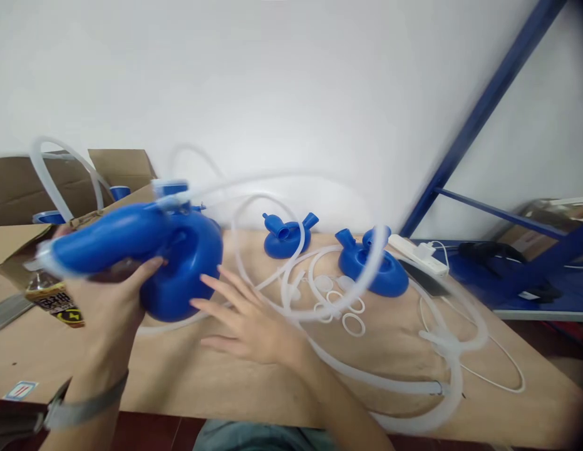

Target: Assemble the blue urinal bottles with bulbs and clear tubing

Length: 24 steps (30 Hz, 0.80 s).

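Left hand (110, 291) clasps the blue container (200, 250) from its left; right hand (253, 322) splays at its right

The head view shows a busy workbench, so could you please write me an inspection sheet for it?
Surface: wood-toned tabletop, with a sticker near its left front edge.
Job's things: held blue vessel, blurred; second blue vessel near the wall; third blue vessel to its right; translucent tubing looped over the tabletop.
Clutter: white rings among the tubing; labelled bottle and cardboard box at left.
Hands: left hand holds the blue vessel, grip partly hidden; right hand open, fingers spread at its side, contact unclear.
Cables: white power strip with a plug; white cord curving over the right side.
Surroundings: white wall behind; blue metal frame at right.
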Each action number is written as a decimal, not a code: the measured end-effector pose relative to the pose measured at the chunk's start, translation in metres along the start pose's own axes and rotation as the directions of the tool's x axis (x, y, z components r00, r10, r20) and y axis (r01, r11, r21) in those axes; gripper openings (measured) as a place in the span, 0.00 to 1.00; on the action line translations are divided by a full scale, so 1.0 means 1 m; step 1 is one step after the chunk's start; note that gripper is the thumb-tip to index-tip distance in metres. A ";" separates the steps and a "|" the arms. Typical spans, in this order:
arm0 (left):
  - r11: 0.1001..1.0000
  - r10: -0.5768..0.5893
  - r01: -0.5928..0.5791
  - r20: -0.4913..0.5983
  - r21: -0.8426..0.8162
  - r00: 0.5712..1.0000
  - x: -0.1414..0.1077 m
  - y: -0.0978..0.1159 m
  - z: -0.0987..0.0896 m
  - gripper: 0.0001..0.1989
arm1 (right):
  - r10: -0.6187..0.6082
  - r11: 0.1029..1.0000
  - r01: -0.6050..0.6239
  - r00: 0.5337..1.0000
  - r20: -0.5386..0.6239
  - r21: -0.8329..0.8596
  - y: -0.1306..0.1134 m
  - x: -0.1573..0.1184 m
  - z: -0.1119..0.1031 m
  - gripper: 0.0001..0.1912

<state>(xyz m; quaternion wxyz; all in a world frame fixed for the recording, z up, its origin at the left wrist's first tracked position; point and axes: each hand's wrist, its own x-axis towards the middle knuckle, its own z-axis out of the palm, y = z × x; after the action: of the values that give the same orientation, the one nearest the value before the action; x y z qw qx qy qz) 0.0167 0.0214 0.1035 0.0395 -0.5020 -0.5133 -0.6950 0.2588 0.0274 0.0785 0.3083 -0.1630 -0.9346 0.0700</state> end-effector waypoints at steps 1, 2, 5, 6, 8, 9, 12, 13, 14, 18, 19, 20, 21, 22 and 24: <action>0.999 -0.024 0.025 0.045 -0.033 0.999 0.013 -0.010 0.008 0.57 | 0.055 0.998 -0.055 0.997 0.050 -0.001 0.008 -0.016 -0.004 0.28; 0.997 -0.052 0.056 0.076 -0.056 0.996 0.024 -0.021 0.013 0.60 | 0.116 0.993 -0.114 0.989 0.091 -0.023 0.014 -0.035 -0.007 0.25; 0.980 -0.167 0.182 0.154 -0.085 0.974 0.048 -0.057 0.020 0.62 | 0.273 0.958 -0.254 0.948 0.161 -0.131 0.028 -0.092 -0.016 0.19; 0.972 -0.201 0.217 0.159 -0.094 0.967 0.052 -0.070 0.020 0.64 | 0.344 0.934 -0.323 0.930 0.133 -0.153 0.032 -0.110 -0.017 0.19; 0.953 -0.268 0.288 0.178 -0.098 0.947 0.056 -0.097 0.021 0.69 | 0.502 0.858 -0.493 0.864 0.031 -0.143 0.042 -0.141 -0.017 0.24; 0.943 -0.300 0.321 0.195 -0.085 0.934 0.056 -0.109 0.021 0.70 | 0.579 0.809 -0.579 0.815 -0.030 -0.105 0.048 -0.153 -0.015 0.28; 0.920 -0.370 0.390 0.249 -0.035 0.895 0.051 -0.137 0.020 0.72 | 0.781 0.619 -0.772 0.586 -0.217 0.144 0.069 -0.170 -0.009 0.41; 0.915 -0.382 0.402 0.264 -0.025 0.886 0.048 -0.144 0.021 0.72 | 0.831 0.553 -0.793 0.502 -0.241 0.257 0.076 -0.170 -0.009 0.47; 0.911 -0.390 0.412 0.284 -0.017 0.876 0.045 -0.148 0.021 0.71 | 0.872 0.488 -0.792 0.432 -0.228 0.366 0.082 -0.168 -0.009 0.53; 0.897 -0.420 0.440 0.380 0.039 0.824 0.035 -0.154 0.028 0.71 | 0.919 0.297 -0.756 0.392 0.040 0.584 0.096 -0.150 -0.013 0.60; 0.895 -0.427 0.442 0.404 0.061 0.809 0.034 -0.155 0.031 0.70 | 0.908 0.283 -0.755 0.410 0.089 0.591 0.098 -0.145 -0.013 0.58; 0.894 -0.431 0.442 0.428 0.080 0.794 0.033 -0.155 0.034 0.69 | 0.896 0.287 -0.750 0.431 0.111 0.596 0.098 -0.140 -0.012 0.57; 0.897 -0.425 0.430 0.455 0.099 0.783 0.033 -0.156 0.037 0.67 | 0.884 0.303 -0.741 0.454 0.114 0.600 0.097 -0.135 -0.011 0.56; 0.915 -0.395 0.385 0.474 0.123 0.787 0.034 -0.158 0.040 0.65 | 0.870 0.332 -0.728 0.482 0.103 0.599 0.096 -0.129 -0.009 0.56; 0.958 -0.281 0.219 0.462 0.183 0.841 0.037 -0.163 0.044 0.59 | 0.824 0.425 -0.697 0.562 0.071 0.578 0.090 -0.118 -0.006 0.54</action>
<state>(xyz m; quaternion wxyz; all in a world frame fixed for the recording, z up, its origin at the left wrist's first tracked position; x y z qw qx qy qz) -0.0655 0.1480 0.0196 -0.1499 -0.5846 -0.6098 -0.5138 0.3753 0.0713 -0.0032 0.3771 -0.4813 -0.6534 0.4463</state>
